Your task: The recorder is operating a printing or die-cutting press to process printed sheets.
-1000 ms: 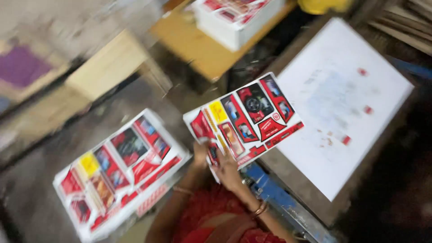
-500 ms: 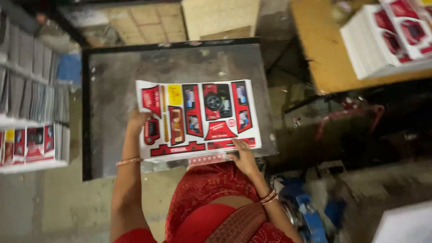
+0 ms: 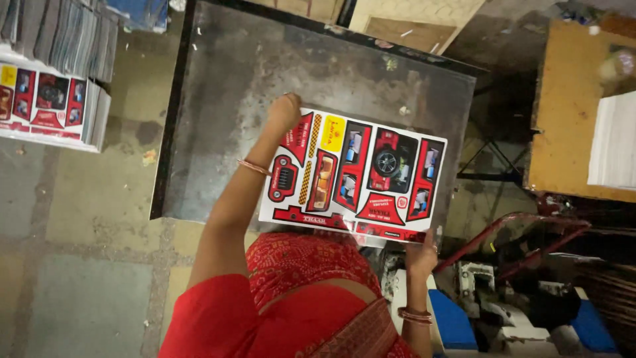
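Printed sticker sheet sits flat over the dark metal tabletop, centre frame. Left hand grip pinches its 10 o'clock corner; right hand grip clamps the 5 o'clock edge.

The person wears a red garment with a fine patterned weave and a darker woven border. Thin bangles ring the wrists of the left hand and the right hand.
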